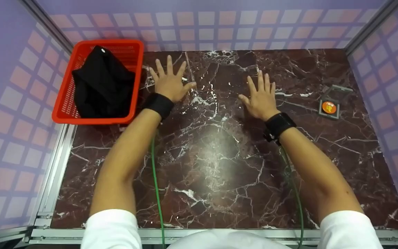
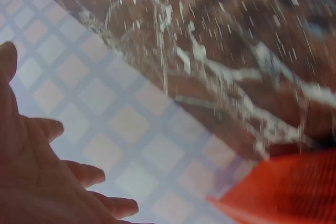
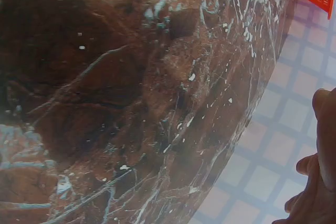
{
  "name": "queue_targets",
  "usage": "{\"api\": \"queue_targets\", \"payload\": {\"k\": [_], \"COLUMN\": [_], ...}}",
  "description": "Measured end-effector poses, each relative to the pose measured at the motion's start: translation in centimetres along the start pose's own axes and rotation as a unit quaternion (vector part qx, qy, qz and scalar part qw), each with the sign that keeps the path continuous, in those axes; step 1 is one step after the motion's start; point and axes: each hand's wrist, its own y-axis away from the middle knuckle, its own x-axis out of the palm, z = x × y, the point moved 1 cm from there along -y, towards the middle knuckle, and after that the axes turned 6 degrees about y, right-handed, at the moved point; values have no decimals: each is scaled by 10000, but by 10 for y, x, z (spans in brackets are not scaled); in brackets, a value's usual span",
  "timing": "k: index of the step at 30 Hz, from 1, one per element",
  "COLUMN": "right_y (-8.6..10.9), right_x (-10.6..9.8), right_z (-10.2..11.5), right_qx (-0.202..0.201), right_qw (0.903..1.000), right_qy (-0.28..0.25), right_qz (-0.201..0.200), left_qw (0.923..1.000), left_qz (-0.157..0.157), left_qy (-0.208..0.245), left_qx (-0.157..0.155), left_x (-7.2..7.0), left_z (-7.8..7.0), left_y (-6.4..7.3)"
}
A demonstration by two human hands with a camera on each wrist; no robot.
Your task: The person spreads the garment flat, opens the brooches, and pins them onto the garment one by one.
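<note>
My left hand (image 1: 170, 84) is spread with straight fingers over the marble table, just right of the red basket (image 1: 97, 121). Inside that basket lies a crumpled black cloth (image 1: 104, 83) with a small white spot near its top. My right hand (image 1: 263, 98), fingers likewise extended and apart, is over the table right of the middle and holds nothing. Farther right sits a small grey case (image 1: 337, 90) with its lid raised and a round orange piece (image 1: 329, 107) inside. In the left wrist view, the left fingers (image 2: 84, 174) show beside the basket's red corner.
Dark red marble tabletop (image 1: 216, 204) with white veins lies under both hands. Tiled-pattern panels (image 1: 206, 29) wall in the back and sides. A green cable (image 1: 155, 180) runs from each black wristband (image 1: 158, 105) toward the front metal rail (image 1: 57, 233).
</note>
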Motion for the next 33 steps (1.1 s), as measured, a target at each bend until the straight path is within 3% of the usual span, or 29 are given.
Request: {"api": "queue_targets", "payload": {"k": [4,9,14,18,22,28,33], "right_y": [12,24,35,44,51,61,69], "right_x": [4,9,12,14,16,19,24], "right_z": [-7,-12,-17,-22,-26,-25,-24], "right_qx": [-63,-44,-60,-71,-138,-326,-435], "right_qw": [9999,9996,9995,9998,9997,9989,9983], "right_qy": [-54,-174,-231,-119,-60,-110,-113], "right_qz": [-94,-219,-193,-126,-211,-311,-383], "left_qw": [9996,9989,9970,9918,9852,9737,9688], "left_qz": [200,440,225,176,444,1178,1852], "left_qy": [-194,-79,-220,-168,227,725,703], "left_qx": [-1,-154,-713,-1254,-1643,-1810,-1491], "left_x": [-28,-68,-92,-91,-83,-71,-56], "left_z": [25,72,127,165,188,194,190], "left_y": [4,-1,-4,-1,4,27,40]}}
